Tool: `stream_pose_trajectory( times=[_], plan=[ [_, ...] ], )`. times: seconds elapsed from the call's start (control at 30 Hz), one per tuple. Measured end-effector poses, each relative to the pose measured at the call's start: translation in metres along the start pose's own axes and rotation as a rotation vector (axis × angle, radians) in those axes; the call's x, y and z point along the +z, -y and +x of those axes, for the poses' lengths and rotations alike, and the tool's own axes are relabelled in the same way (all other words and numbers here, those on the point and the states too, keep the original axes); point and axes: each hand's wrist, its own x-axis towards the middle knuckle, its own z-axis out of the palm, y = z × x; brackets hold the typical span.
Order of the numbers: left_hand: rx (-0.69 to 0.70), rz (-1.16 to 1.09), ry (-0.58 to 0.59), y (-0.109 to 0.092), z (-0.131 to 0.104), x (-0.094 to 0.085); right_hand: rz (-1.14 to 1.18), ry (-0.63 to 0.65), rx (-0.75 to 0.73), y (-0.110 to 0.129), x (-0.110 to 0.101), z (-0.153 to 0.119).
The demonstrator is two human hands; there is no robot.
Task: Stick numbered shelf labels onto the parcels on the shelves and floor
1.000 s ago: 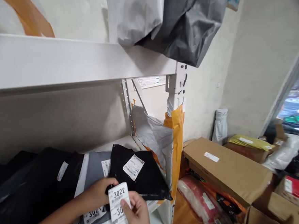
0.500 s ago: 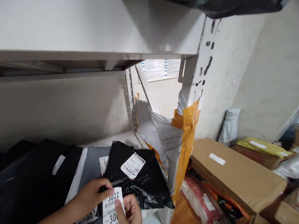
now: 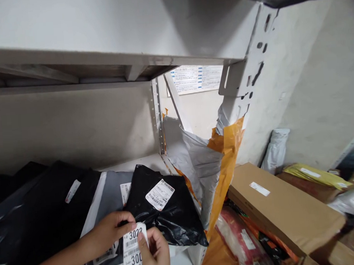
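A strip of white printed labels (image 3: 132, 256) is held between my hands; "3022" shows on its top label. My left hand (image 3: 114, 229) pinches the top left corner of the strip. On its right edge, my right hand (image 3: 154, 247) grips it between thumb and fingers. Just behind the hands, a shiny black parcel (image 3: 167, 214) with a white label (image 3: 160, 195) lies on the shelf. A grey and white parcel (image 3: 108, 193) lies to its left, partly under my left forearm. Larger black parcels (image 3: 55, 213) fill the shelf's left side.
An upper shelf (image 3: 112, 28) hangs over the parcels. Grey and orange plastic (image 3: 209, 162) wraps round the shelf's post (image 3: 236, 80). At the right lie a big cardboard box (image 3: 284, 197), a red parcel (image 3: 235, 233) and a yellow parcel (image 3: 316, 175).
The view has shifted slightly, so the shelf and parcels sit a little further right in the picture. Both hands keep their hold on the label strip.
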Motion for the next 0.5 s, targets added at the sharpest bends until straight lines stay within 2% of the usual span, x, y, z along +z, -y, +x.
stream_pose_trajectory(
  times=[0.17, 0.5],
  plan=[
    [0.020, 0.006, 0.014, 0.000, -0.001, 0.000, 0.087, 0.116, 0.084, 0.010, -0.002, 0.002],
    [0.031, 0.026, -0.042, 0.004, 0.005, 0.003, -0.003, 0.085, 0.167, 0.038, -0.005, 0.003]
  ],
)
